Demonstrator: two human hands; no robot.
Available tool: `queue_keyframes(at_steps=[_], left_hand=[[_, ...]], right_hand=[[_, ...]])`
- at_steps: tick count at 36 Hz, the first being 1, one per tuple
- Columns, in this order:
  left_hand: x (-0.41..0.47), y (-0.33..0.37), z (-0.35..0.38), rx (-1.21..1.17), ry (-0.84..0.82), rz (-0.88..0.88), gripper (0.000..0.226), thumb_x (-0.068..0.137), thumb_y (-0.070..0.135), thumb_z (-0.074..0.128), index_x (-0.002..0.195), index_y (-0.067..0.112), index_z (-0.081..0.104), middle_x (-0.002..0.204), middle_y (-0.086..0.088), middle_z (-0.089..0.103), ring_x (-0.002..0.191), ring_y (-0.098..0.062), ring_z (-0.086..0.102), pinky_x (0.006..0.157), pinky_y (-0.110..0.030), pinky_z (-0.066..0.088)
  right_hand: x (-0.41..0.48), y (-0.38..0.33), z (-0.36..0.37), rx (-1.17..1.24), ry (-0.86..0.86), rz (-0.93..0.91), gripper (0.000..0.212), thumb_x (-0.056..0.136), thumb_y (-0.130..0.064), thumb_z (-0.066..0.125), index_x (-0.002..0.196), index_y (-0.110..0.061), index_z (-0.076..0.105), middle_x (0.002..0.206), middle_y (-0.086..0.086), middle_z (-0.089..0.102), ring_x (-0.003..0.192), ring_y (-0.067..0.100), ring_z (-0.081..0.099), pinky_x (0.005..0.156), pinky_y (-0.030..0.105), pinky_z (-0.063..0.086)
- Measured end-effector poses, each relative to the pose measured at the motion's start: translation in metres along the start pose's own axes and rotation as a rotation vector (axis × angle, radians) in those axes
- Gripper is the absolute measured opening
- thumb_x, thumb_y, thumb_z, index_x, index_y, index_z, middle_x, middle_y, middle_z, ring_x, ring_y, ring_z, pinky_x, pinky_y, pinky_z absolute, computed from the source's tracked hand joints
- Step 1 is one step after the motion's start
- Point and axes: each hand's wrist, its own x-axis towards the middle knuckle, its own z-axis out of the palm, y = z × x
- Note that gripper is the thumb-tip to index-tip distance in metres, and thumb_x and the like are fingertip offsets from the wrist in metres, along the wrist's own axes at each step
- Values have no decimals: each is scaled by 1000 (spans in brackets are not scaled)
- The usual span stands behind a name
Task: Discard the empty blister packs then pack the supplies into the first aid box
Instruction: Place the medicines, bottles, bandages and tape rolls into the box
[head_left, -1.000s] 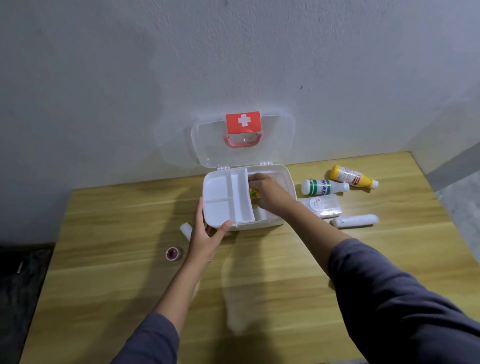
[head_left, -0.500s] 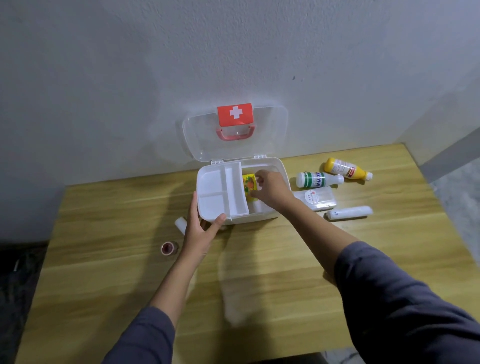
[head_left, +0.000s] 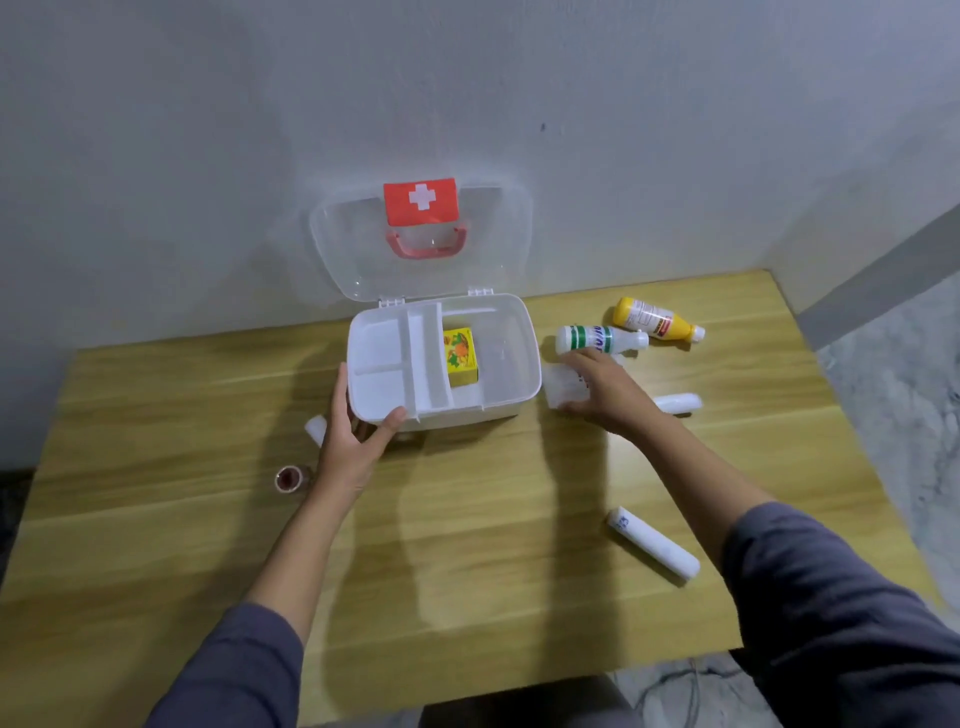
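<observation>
The white first aid box (head_left: 514, 348) stands open against the wall, its clear lid (head_left: 483, 244) upright with a red cross label. A white divided tray (head_left: 384, 358) sits in its left half. A yellow carton (head_left: 460, 356) lies in the right half. My left hand (head_left: 353, 441) grips the box's front left corner. My right hand (head_left: 597, 389) rests on a clear flat packet (head_left: 558, 387) just right of the box, fingers around it. A white-green bottle (head_left: 597, 338) and a yellow bottle (head_left: 654, 319) lie behind that hand.
A white bandage roll (head_left: 652, 540) lies at the front right, another white roll (head_left: 678, 402) beyond my right wrist. A small tape roll (head_left: 288, 478) and a white tube (head_left: 315, 428) lie left of my left hand. The wooden table (head_left: 467, 571) ends near my body.
My right hand let go of the yellow carton inside the box and moved right onto the clear packet. The left hand kept its hold on the box.
</observation>
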Motion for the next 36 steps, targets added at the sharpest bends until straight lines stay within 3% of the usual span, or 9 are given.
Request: queue_keyframes(at_steps=[4, 9, 14, 17, 22, 29, 32, 36], left_hand=[[0, -2, -1, 20, -1, -4, 85, 82, 17, 68, 148, 28, 14, 152, 4, 30, 136, -11, 33, 113, -35, 30], [0, 0, 0, 17, 1, -14, 86, 82, 16, 68, 148, 28, 13, 152, 3, 29, 136, -11, 32, 113, -35, 29], [0, 1, -1, 6, -26, -33, 88, 82, 19, 68, 147, 32, 12, 153, 5, 26, 137, -11, 29, 114, -38, 27], [-1, 2, -2, 5, -34, -48, 88, 81, 22, 69, 147, 35, 12, 152, 6, 28, 137, -10, 29, 114, -39, 27], [-1, 3, -4, -2, -35, -50, 89, 80, 21, 70, 147, 35, 12, 152, 6, 29, 136, -10, 30, 114, -40, 28], [-3, 3, -6, -37, -52, -63, 93, 72, 36, 77, 143, 43, 16, 148, 14, 31, 134, -5, 32, 112, -41, 31], [-3, 4, -6, -56, -52, -70, 102, 61, 48, 76, 143, 41, 17, 148, 12, 32, 135, -5, 32, 113, -40, 31], [-2, 3, -5, -44, -47, -56, 97, 68, 40, 75, 144, 38, 15, 151, 9, 29, 137, -8, 31, 113, -40, 30]], right_hand=[[7, 2, 5, -170, -13, -42, 67, 71, -15, 74, 132, -9, 46, 133, 14, 49, 122, 30, 43, 99, 37, 37], [1, 1, -2, -46, 70, -17, 64, 73, -19, 75, 130, -10, 46, 130, 13, 49, 118, 31, 46, 94, 40, 43], [-8, -14, -26, 137, 280, -72, 67, 74, -24, 77, 130, -5, 46, 127, 14, 51, 119, 27, 45, 91, 24, 33], [-7, -40, -40, 167, 335, -149, 67, 72, -27, 78, 128, -6, 49, 123, 13, 53, 115, 25, 48, 92, 23, 34], [11, -87, -42, 58, 157, -272, 73, 70, -38, 78, 131, -10, 47, 124, 10, 54, 114, 25, 48, 97, 35, 42], [46, -115, -17, -366, -39, -309, 75, 67, -40, 77, 130, -12, 49, 125, 8, 55, 114, 26, 45, 93, 34, 39], [56, -118, -7, -420, -53, -315, 72, 66, -41, 76, 128, -13, 51, 122, 9, 56, 114, 27, 46, 97, 35, 37], [67, -123, 6, -352, -88, -302, 71, 64, -38, 79, 125, -11, 54, 117, 11, 58, 112, 29, 48, 94, 38, 41]])
